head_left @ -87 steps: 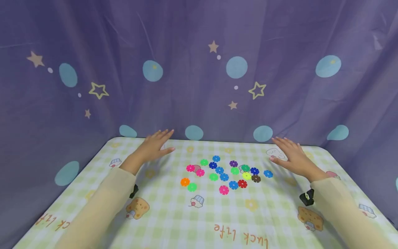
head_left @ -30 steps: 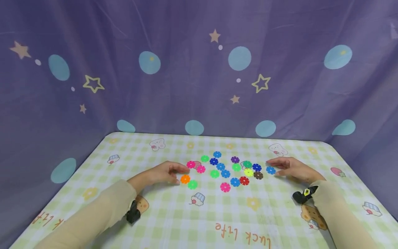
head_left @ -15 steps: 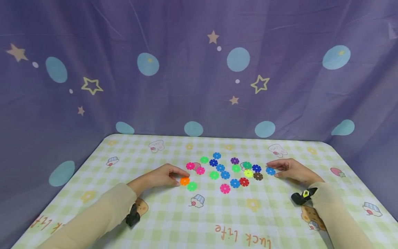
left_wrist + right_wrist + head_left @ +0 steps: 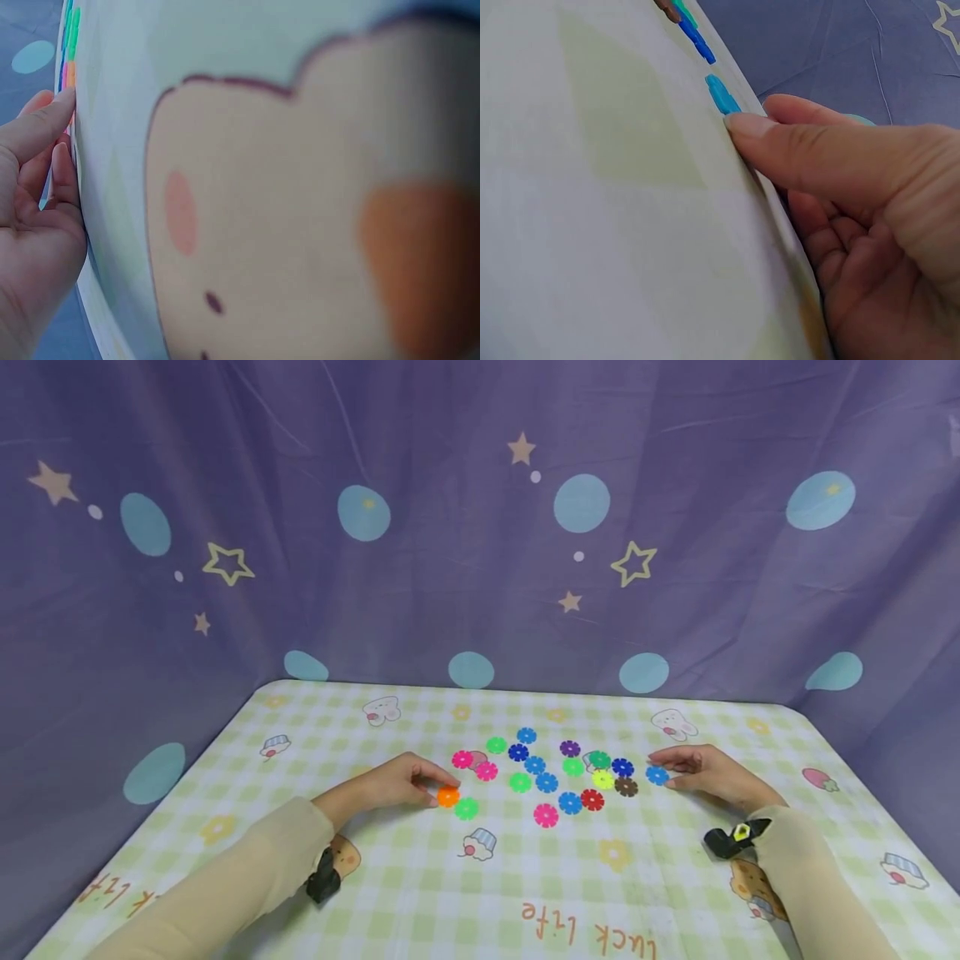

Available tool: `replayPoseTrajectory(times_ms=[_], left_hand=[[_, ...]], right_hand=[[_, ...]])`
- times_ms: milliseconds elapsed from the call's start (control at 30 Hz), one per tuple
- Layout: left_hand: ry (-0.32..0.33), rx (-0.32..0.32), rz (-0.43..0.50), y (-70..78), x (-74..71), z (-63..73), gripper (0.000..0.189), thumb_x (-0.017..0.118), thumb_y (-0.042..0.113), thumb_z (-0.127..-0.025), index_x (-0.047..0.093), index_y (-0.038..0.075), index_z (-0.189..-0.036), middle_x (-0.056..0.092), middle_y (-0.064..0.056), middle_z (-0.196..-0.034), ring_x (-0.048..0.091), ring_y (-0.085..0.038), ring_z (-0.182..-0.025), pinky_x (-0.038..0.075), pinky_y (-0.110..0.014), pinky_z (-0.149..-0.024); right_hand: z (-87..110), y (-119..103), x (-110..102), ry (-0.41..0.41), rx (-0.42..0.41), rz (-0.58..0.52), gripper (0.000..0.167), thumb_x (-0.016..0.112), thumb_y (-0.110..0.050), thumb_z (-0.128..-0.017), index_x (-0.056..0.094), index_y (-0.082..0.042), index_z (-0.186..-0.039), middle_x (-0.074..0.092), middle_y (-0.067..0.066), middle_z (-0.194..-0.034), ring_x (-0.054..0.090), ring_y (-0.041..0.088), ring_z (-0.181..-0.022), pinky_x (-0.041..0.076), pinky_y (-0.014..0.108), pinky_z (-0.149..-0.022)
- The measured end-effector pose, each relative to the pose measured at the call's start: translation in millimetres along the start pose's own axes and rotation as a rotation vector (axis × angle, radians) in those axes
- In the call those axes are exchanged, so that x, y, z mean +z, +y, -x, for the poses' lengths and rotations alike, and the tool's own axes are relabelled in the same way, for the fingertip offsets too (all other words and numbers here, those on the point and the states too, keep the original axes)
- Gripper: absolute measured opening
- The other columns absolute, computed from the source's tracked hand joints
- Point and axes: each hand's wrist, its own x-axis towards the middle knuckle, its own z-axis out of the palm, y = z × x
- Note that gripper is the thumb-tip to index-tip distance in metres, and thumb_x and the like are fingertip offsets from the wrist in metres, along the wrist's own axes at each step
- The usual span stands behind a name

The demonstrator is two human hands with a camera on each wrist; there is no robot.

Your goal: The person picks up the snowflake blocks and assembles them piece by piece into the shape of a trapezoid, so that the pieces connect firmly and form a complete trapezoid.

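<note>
Several notched plastic snowflake discs lie flat, scattered on the checked tablecloth. My left hand (image 4: 396, 782) is at the left end of the scatter, its thumb and index finger pinching the rim of an orange snowflake disc (image 4: 448, 797). A green snowflake disc (image 4: 467, 809) lies beside it. In the left wrist view the hand (image 4: 37, 202) is low at the table, with the orange disc (image 4: 71, 73) at its fingertips. At the right end my right hand (image 4: 712, 772) pinches a blue snowflake disc (image 4: 657, 775) between thumb and index finger. The right wrist view shows the thumb tip at this blue disc's (image 4: 721, 95) edge.
Between the hands lie more discs, among them a pink one (image 4: 546, 816), a red one (image 4: 592, 800), a brown one (image 4: 626, 787) and a purple one (image 4: 570, 748). The tablecloth (image 4: 405, 893) has printed cartoons. A purple curtain (image 4: 465, 560) hangs behind the table.
Both hands came down from above the table's far part to the outer discs. Since half a second ago, the left fingertips have closed in on the orange disc; the right hand has hardly moved.
</note>
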Motion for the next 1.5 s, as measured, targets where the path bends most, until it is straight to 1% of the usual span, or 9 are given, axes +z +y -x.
replayPoseTrajectory(times_ms=[300, 433, 533, 667, 800, 1033, 1200, 1333, 1500], left_hand=[[0.009, -0.001, 0.018, -1.5, -0.3, -2.7, 0.032, 0.071, 0.0, -0.08, 0.071, 0.01, -0.111, 0.069, -0.004, -0.112, 0.057, -0.017, -0.099, 0.045, -0.022, -0.073], [0.008, 0.011, 0.041, -3.3, 0.8, -2.2, 0.035, 0.072, 0.0, -0.079, 0.069, 0.007, -0.114, 0.068, -0.006, -0.113, 0.059, -0.017, -0.103, 0.046, -0.022, -0.072], [0.013, 0.025, 0.046, -4.6, 1.6, -1.5, 0.037, 0.073, 0.001, -0.079, 0.068, 0.005, -0.115, 0.069, -0.007, -0.111, 0.06, -0.016, -0.1, 0.046, -0.021, -0.07], [0.023, 0.015, 0.025, -4.6, 2.8, -1.0, 0.037, 0.075, 0.004, -0.078, 0.069, 0.007, -0.114, 0.07, -0.004, -0.108, 0.06, -0.013, -0.098, 0.046, -0.021, -0.07], [0.037, 0.02, 0.024, -2.4, 2.7, -1.4, 0.038, 0.077, 0.007, -0.076, 0.069, 0.009, -0.113, 0.071, -0.003, -0.105, 0.061, -0.015, -0.098, 0.047, -0.022, -0.07], [0.067, 0.064, 0.078, -3.7, 1.9, -0.9, 0.036, 0.076, 0.006, -0.078, 0.068, -0.001, -0.112, 0.07, -0.012, -0.105, 0.064, -0.023, -0.098, 0.05, -0.023, -0.078], [0.063, 0.054, 0.13, -5.1, 1.5, 2.4, 0.035, 0.074, 0.003, -0.079, 0.066, -0.007, -0.112, 0.068, -0.019, -0.108, 0.066, -0.023, -0.094, 0.053, -0.025, -0.08], [0.073, 0.051, 0.135, -0.1, -0.2, 3.6, 0.031, 0.072, 0.0, -0.08, 0.066, -0.007, -0.11, 0.068, -0.019, -0.107, 0.067, -0.022, -0.092, 0.054, -0.026, -0.079], [0.092, 0.077, 0.137, 11.4, -4.3, 2.4, 0.028, 0.07, -0.001, -0.081, 0.067, -0.007, -0.108, 0.069, -0.019, -0.102, 0.067, -0.021, -0.093, 0.054, -0.025, -0.079]], right_hand=[[0.1, 0, 0, 0.018, -0.026, 0.048, 0.045, 0.068, -0.006, -0.086, 0.054, 0.009, -0.126, 0.061, 0.017, -0.123, 0.058, 0.001, -0.101, 0.048, 0.015, -0.083], [-0.1, 0, 0, 0.003, -0.051, 0.091, 0.042, 0.067, -0.007, -0.087, 0.056, 0.007, -0.125, 0.06, 0.021, -0.122, 0.057, 0.0, -0.1, 0.046, 0.014, -0.083], [-0.3, 0, 0, -0.014, -0.082, 0.115, 0.039, 0.065, -0.007, -0.088, 0.058, 0.006, -0.123, 0.058, 0.024, -0.121, 0.055, -0.001, -0.102, 0.045, 0.013, -0.084], [-0.3, 0, 1, -0.021, -0.098, 0.142, 0.034, 0.066, -0.008, -0.088, 0.06, 0.004, -0.12, 0.06, 0.023, -0.117, 0.055, 0.002, -0.099, 0.045, 0.014, -0.082], [-0.1, -3, 1, -0.007, -0.074, 0.13, 0.032, 0.066, -0.006, -0.087, 0.061, 0.003, -0.117, 0.063, 0.016, -0.109, 0.055, 0.004, -0.09, 0.046, 0.017, -0.077], [1.7, 0, 1, 0.014, -0.034, 0.023, 0.033, 0.067, -0.002, -0.085, 0.059, 0.009, -0.115, 0.064, 0.003, -0.094, 0.054, 0.006, -0.078, 0.049, 0.021, -0.067], [4.1, 3, -1, 0.038, 0.012, -0.022, 0.036, 0.065, -0.006, -0.088, 0.058, 0.01, -0.12, 0.068, 0.001, -0.1, 0.061, 0.006, -0.085, 0.052, 0.022, -0.071], [4.4, 0, -1, 0.088, 0.054, 0.001, 0.035, 0.065, -0.009, -0.088, 0.059, 0.009, -0.118, 0.069, 0.003, -0.098, 0.061, 0.007, -0.084, 0.051, 0.022, -0.071], [0.0, -9, 0, 0.128, 0.113, 0.058, 0.029, 0.069, -0.013, -0.086, 0.065, 0.005, -0.108, 0.067, 0.006, -0.092, 0.059, 0.009, -0.08, 0.05, 0.022, -0.07]])
